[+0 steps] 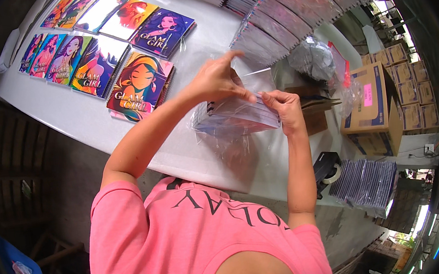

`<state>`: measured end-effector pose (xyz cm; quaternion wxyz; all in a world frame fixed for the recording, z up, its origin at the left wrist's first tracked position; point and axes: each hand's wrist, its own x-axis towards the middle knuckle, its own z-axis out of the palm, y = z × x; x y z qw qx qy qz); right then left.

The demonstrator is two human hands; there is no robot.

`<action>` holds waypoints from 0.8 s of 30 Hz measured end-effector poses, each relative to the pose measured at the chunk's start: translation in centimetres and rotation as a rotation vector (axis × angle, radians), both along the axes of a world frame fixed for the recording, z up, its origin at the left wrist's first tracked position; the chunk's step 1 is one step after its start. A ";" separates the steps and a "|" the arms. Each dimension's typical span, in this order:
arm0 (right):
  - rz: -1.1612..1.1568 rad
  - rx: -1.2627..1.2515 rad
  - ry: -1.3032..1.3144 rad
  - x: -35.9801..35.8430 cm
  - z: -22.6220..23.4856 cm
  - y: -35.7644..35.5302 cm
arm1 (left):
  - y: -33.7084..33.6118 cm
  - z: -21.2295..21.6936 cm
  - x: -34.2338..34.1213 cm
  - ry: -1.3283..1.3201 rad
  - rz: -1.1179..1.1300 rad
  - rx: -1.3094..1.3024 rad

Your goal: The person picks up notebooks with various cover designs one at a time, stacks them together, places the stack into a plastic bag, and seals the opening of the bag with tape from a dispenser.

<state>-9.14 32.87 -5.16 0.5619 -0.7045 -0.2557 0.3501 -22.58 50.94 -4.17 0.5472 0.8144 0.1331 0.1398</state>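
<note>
In front of me on the white table stands a block of spiral-bound notebooks [246,114], wrapped loosely in a clear plastic bag [225,143]. My left hand [219,81] reaches over the top of the block. Its thumb and index finger are wide apart around the bag's upper part, and its other fingers are mostly hidden. My right hand [285,110] is closed at the block's right corner, pinching the film between thumb and fingertips. The left thumb tip comes close to this pinch. Loose film spreads over the table on the near side.
Bright-covered notebooks [142,85] lie in two rows at the left. Bagged notebooks [292,17] form a long row at the far right. A cardboard box [369,110], a tape dispenser [328,169] and a wrapped notebook stack [366,183] stand to the right. Crumpled plastic [310,58] lies behind.
</note>
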 end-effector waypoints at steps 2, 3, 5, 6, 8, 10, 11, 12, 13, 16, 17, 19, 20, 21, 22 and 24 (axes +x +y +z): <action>-0.033 -0.022 -0.178 -0.7 0.1 0.0 | 0.8 0.6 -0.2 0.195 -0.178 0.098; -0.052 -0.038 -0.268 -0.9 0.1 -0.1 | 0.7 1.0 0.0 0.228 -0.144 0.077; -0.051 -0.024 -0.529 -1.5 0.3 0.0 | 0.0 1.4 0.3 0.293 -0.082 0.035; -0.035 0.009 -0.697 -2.1 0.7 0.2 | -0.3 0.8 0.4 0.127 -0.062 0.266; 0.020 -0.016 -1.039 -2.9 1.5 0.4 | -0.7 -0.9 0.0 -0.232 -0.048 0.724; 0.021 -0.054 -1.261 -3.5 2.0 0.4 | -1.6 -0.7 -0.4 -0.223 -0.063 0.629; 0.018 -0.084 -1.369 -3.8 2.4 0.2 | -2.3 -0.4 -0.7 -0.216 -0.077 0.582; 0.032 -0.124 -1.430 -4.2 2.9 0.0 | -3.3 1.6 -1.7 -0.083 -0.147 0.443; 0.049 -0.168 -1.490 -4.9 3.6 -0.1 | -3.7 1.5 -2.1 -0.109 -0.171 0.488; 0.183 -0.359 -1.548 -7.5 3.5 -2.2 | -3.7 0.1 -2.5 -0.250 -0.263 0.745; 0.246 -0.431 -1.542 -8.5 3.3 -3.1 | -3.6 -1.0 -2.5 -0.359 -0.270 0.851; 0.329 -0.320 -1.232 -8.1 4.0 -7.2 | -3.2 -3.1 -2.9 -0.586 -0.261 1.030; 0.366 -0.258 -1.080 -7.6 4.3 -9.7 | -3.0 -3.2 -3.1 -0.624 -0.258 1.067; 0.133 -0.221 -0.973 -7.2 3.8 -12.4 | -3.0 -3.1 -3.1 -0.669 -0.256 1.101; -0.106 -0.201 -0.869 -6.8 3.2 -15.5 | -3.1 -3.0 -2.8 -0.729 -0.255 1.117; -0.771 -0.418 -0.629 -6.0 -0.5 -23.0 | -3.2 -2.6 -2.9 -0.743 -0.282 1.130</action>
